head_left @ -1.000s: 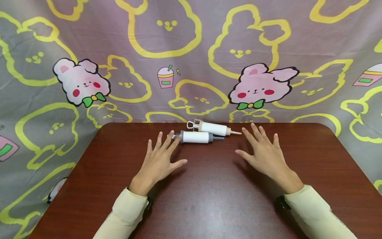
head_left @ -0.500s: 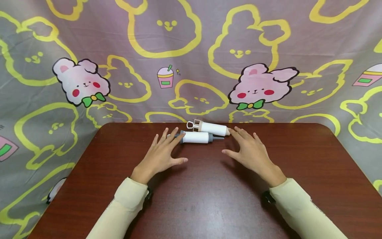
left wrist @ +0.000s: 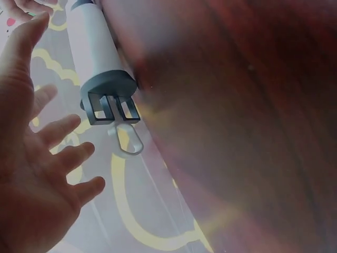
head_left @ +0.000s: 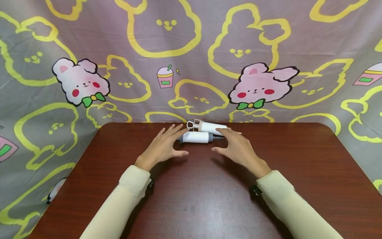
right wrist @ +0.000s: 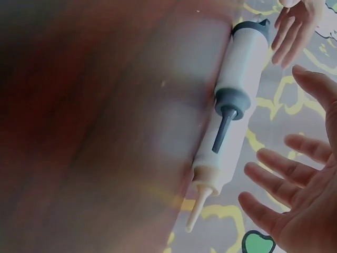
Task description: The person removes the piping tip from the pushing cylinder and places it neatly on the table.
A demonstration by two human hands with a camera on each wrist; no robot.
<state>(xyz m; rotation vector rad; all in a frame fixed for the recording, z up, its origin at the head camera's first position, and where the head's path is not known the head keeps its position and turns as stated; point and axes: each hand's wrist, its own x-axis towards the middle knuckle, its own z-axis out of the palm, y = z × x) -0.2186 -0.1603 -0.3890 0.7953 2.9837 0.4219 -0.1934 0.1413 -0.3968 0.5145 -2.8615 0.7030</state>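
Two white-barrelled syringes with nozzles lie side by side at the table's far edge. The nearer one, the grey-ended syringe (head_left: 195, 137), has a grey nozzle pointing right and a looped plunger handle (left wrist: 129, 139) at its left end. Behind it lies the beige-ended syringe (head_left: 209, 127), its beige nozzle (right wrist: 197, 211) partly covered by a hand in the head view. My left hand (head_left: 162, 146) hovers at the left end of the syringes, fingers spread. My right hand (head_left: 238, 147) is at the nozzle ends, with fingers extended. Neither hand grips anything; any touch is unclear.
The dark brown table (head_left: 191, 199) has rounded far corners. A patterned cloth (head_left: 191, 66) with cartoon rabbits and yellow outlines hangs directly behind it.
My right hand has moved left and inward to the nozzle ends. My left hand has shifted slightly forward and right. The syringes have stayed in place.
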